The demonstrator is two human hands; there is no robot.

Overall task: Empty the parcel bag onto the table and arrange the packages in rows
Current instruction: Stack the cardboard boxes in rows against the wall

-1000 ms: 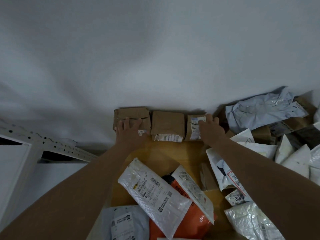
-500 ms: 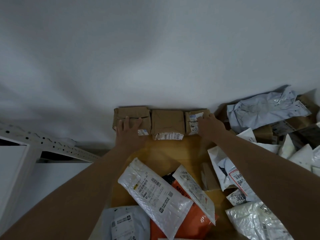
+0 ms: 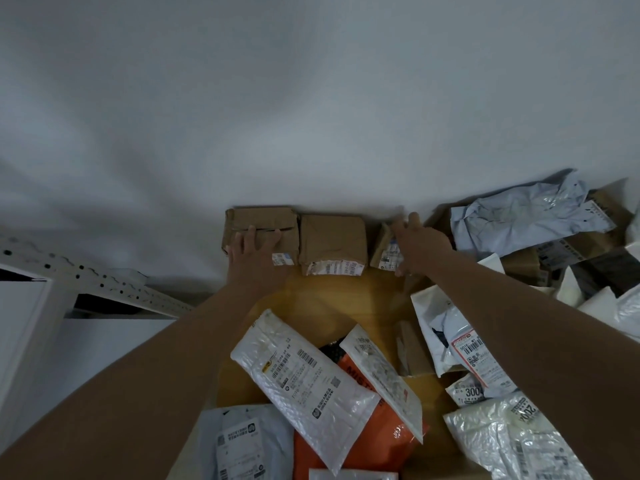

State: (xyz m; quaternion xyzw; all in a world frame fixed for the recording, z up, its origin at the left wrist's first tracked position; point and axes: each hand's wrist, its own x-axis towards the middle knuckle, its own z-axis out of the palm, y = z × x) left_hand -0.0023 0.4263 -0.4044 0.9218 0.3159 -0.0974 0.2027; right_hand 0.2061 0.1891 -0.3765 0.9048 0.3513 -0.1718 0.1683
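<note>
- Mid-frame, against the wall: three brown packages in a row.
- Our left hand (image 3: 254, 252) lies flat, fingers straight, on the left box (image 3: 261, 225).
- Our right hand (image 3: 420, 245) grips the tilted third box (image 3: 386, 251), fingers curled over its edge.
- We judge them light, stiff cardboard; best held by opposite edges.

Three brown paper parcels (image 3: 332, 239) along the far edge, white barcode labels (image 3: 334, 268) on them. Yellow-tan wooden worktop (image 3: 332, 299). White bubble mailer (image 3: 304, 382) with black barcodes. Orange bag (image 3: 349, 448) with dark lettering near the front edge. Crumpled pale blue-grey bag (image 3: 519, 216) at the far right corner.
</note>
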